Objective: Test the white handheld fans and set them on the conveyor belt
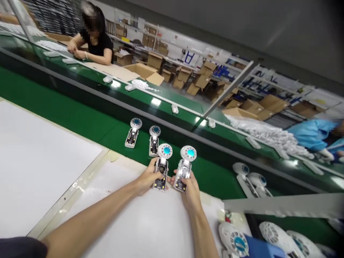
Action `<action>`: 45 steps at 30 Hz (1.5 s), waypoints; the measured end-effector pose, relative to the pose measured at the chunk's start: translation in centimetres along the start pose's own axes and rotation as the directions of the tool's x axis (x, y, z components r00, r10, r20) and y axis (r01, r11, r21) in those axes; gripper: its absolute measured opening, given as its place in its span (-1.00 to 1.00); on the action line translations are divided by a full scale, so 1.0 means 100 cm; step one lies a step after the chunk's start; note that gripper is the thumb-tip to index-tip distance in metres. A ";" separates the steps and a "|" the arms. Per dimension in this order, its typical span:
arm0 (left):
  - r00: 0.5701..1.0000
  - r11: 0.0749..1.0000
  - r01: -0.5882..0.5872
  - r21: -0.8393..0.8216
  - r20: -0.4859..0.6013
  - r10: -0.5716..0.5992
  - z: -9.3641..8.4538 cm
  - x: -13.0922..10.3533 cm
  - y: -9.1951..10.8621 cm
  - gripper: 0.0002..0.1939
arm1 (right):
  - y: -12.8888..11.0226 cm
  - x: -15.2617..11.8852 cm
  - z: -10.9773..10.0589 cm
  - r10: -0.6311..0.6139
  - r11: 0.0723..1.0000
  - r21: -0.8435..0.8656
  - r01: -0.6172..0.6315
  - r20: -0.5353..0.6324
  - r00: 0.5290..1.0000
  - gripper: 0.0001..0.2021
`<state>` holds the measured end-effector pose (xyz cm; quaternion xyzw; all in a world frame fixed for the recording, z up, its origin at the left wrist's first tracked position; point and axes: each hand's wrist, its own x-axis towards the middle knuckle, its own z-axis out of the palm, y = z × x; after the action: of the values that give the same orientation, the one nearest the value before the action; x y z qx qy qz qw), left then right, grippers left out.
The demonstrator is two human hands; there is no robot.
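1. green conveyor belt (80, 118) runs beyond the white counter (150, 222).
2. left hand (148, 178) grasps a round-headed handheld device (160, 183), circuit board exposed, over the counter's far edge.
3. right hand (192, 190) grasps a matching device (180, 175) just beside it.
4. two similar devices (132, 139) (153, 147) lie on the belt.

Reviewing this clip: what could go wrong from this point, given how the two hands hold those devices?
The left hand has its thumb over the bare circuit board of a white, round-headed device; pressing might smudge or strain parts. The right hand holds a similar white device with a blue-centred head close alongside, so the two could knock together. Either might slip if a grip loosens.
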<state>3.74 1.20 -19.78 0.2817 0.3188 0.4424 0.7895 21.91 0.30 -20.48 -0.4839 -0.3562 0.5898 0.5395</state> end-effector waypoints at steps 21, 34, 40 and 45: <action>0.997 0.998 0.060 -0.034 -0.039 -0.061 0.005 0.000 0.008 -0.24 | -0.005 -0.006 0.000 0.039 0.996 -0.088 -0.034 0.049 0.998 -0.67; 0.999 0.999 0.045 0.028 -0.029 -0.044 0.005 -0.003 0.008 -0.16 | -0.004 -0.006 -0.001 0.024 0.999 -0.028 -0.024 -0.006 1.000 -0.54; 0.999 0.999 0.032 0.036 -0.015 -0.031 0.005 -0.003 0.006 -0.16 | -0.004 -0.007 0.002 0.002 0.999 -0.051 -0.003 -0.012 1.000 -0.59; 1.000 0.999 0.026 0.020 -0.011 -0.026 0.006 -0.003 0.007 -0.16 | -0.005 -0.007 0.003 0.018 0.999 -0.047 -0.018 -0.014 1.000 -0.60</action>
<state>3.65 1.16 -18.80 0.2830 0.3312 0.4304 0.7905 21.76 -0.33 -19.84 -0.5035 -0.3619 0.5829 0.5251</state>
